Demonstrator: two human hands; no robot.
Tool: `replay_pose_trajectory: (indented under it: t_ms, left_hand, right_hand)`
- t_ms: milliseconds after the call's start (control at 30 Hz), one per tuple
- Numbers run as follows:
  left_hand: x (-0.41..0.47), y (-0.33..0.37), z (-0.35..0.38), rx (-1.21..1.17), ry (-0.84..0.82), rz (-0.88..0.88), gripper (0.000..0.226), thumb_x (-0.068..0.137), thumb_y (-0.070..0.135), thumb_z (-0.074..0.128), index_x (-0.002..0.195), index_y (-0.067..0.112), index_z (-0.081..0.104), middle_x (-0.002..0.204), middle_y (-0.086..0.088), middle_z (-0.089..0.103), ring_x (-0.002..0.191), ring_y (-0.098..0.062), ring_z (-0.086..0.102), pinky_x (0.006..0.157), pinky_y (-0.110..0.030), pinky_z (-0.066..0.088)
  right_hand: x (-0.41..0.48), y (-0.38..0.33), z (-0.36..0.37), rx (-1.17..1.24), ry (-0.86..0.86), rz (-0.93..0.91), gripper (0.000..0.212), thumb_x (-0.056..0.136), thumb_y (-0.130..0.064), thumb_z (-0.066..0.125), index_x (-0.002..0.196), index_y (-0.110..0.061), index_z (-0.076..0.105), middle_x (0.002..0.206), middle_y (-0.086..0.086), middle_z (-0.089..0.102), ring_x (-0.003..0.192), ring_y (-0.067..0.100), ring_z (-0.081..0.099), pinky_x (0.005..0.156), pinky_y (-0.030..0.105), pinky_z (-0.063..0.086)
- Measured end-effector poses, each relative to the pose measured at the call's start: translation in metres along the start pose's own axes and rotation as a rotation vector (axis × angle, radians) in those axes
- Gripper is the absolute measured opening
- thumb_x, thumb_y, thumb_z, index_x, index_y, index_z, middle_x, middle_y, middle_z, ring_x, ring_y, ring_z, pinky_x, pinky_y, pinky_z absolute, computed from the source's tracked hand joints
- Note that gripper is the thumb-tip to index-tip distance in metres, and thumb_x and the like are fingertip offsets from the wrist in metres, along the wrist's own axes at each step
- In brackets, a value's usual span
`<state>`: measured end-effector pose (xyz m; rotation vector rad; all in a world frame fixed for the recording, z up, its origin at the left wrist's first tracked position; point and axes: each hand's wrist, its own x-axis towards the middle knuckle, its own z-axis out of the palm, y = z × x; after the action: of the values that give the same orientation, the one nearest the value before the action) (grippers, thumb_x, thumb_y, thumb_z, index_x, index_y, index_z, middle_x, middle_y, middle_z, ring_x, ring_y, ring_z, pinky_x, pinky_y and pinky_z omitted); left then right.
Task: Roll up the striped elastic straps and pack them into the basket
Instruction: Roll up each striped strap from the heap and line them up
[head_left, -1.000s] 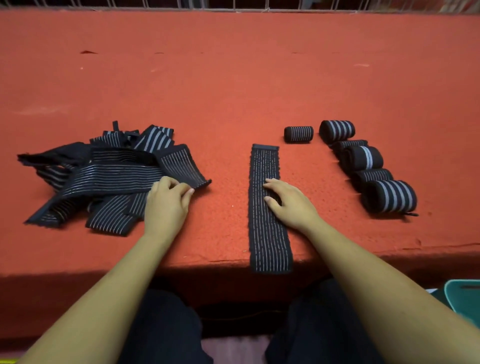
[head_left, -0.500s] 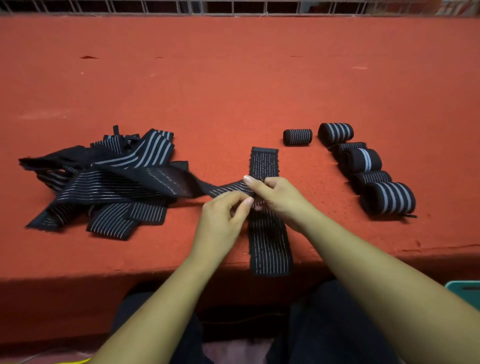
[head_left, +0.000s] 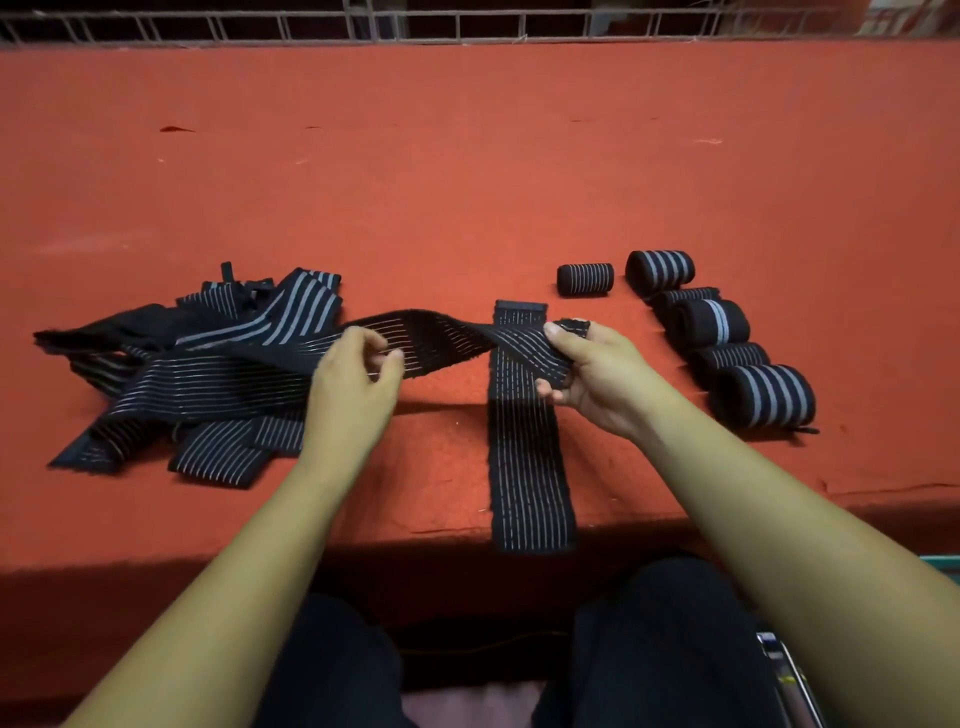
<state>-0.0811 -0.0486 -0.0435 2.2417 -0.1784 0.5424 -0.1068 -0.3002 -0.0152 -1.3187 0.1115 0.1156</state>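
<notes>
A table (head_left: 467, 182) covered in red cloth fills the view, with a metal railing (head_left: 415, 23) along its far edge. On the left half, back from the near edge, lies a loose pile of straps (head_left: 171, 395), black with pale stripes, overlapping at all angles. One long strap (head_left: 447, 338) leads out of the pile to the right, lifted off the cloth and twisted once along its span, so it crosses above a flat strap (head_left: 530, 467). This flat strap lies straight on the cloth, pointing from the far side to the near edge, and its near end hangs over that edge. On the right half stands a row of five rolled straps (head_left: 711, 325), running from far to near and touching one another, with a smaller roll (head_left: 585, 279) apart just to the left of the row's far end. The left hand (head_left: 358, 379) has its fingers curled and pinches the long strap near the pile between thumb and fingers. The right hand (head_left: 592, 374) grips the free end of the same strap, the tip folded over the forefinger and the thumb pressed under it
</notes>
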Motion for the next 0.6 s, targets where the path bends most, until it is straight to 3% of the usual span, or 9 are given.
replay_pose_trajectory:
  t_ms: [67, 200, 267, 400, 500, 600]
  left_hand:
    - [0.001, -0.023, 0.001, 0.248, 0.027, -0.019, 0.038, 0.092, 0.028, 0.066, 0.124, 0.010, 0.057, 0.121, -0.015, 0.055, 0.118, -0.034, 0.050, 0.103, -0.049, 0.038]
    - [-0.003, -0.068, 0.007, 0.400, -0.200, -0.020, 0.044, 0.094, 0.028, 0.062, 0.133, 0.009, 0.056, 0.138, -0.012, 0.053, 0.131, -0.031, 0.049, 0.109, -0.051, 0.033]
    - [-0.012, -0.078, 0.010, 0.374, -0.228, -0.018, 0.041, 0.094, 0.025, 0.062, 0.132, 0.010, 0.058, 0.138, -0.009, 0.054, 0.130, -0.030, 0.051, 0.108, -0.053, 0.036]
    - [-0.016, -0.080, 0.009, 0.331, -0.077, -0.047, 0.034, 0.093, 0.023, 0.063, 0.124, 0.010, 0.057, 0.127, -0.010, 0.056, 0.121, -0.031, 0.052, 0.099, -0.055, 0.040]
    - [-0.005, -0.076, 0.004, 0.205, -0.048, -0.081, 0.046, 0.097, 0.024, 0.059, 0.138, 0.007, 0.047, 0.132, -0.018, 0.046, 0.113, -0.034, 0.057, 0.104, -0.051, 0.043]
    - [0.009, -0.076, -0.005, 0.190, -0.127, -0.261, 0.058, 0.100, 0.038, 0.054, 0.151, 0.020, 0.033, 0.140, -0.019, 0.035, 0.108, -0.033, 0.057, 0.104, -0.049, 0.043]
  right_hand:
    - [0.000, 0.002, -0.003, 0.039, 0.007, 0.056, 0.017, 0.102, -0.017, 0.053, 0.116, -0.007, 0.055, 0.075, 0.007, 0.066, 0.051, 0.018, 0.054, 0.041, 0.023, 0.041]
    - [0.001, 0.005, -0.005, 0.143, 0.082, 0.089, 0.005, 0.100, -0.015, 0.055, 0.097, -0.011, 0.055, 0.070, 0.005, 0.063, 0.048, 0.015, 0.049, 0.038, 0.019, 0.035]
    - [0.005, 0.004, -0.004, 0.219, 0.147, 0.056, 0.011, 0.101, -0.014, 0.054, 0.091, -0.012, 0.053, 0.069, 0.006, 0.061, 0.044, 0.015, 0.047, 0.036, 0.019, 0.033]
    - [0.012, 0.003, -0.003, 0.416, 0.216, -0.028, 0.015, 0.101, -0.012, 0.051, 0.086, -0.013, 0.049, 0.069, 0.005, 0.061, 0.042, 0.013, 0.048, 0.036, 0.019, 0.034]
    - [0.018, 0.003, -0.007, 0.516, 0.225, -0.085, 0.008, 0.101, -0.013, 0.050, 0.093, -0.011, 0.049, 0.080, 0.008, 0.058, 0.041, 0.012, 0.047, 0.036, 0.019, 0.034]
    - [0.023, -0.001, -0.020, 0.614, 0.264, -0.143, 0.010, 0.101, -0.017, 0.048, 0.091, -0.013, 0.050, 0.086, 0.009, 0.054, 0.037, 0.012, 0.036, 0.037, 0.019, 0.028]
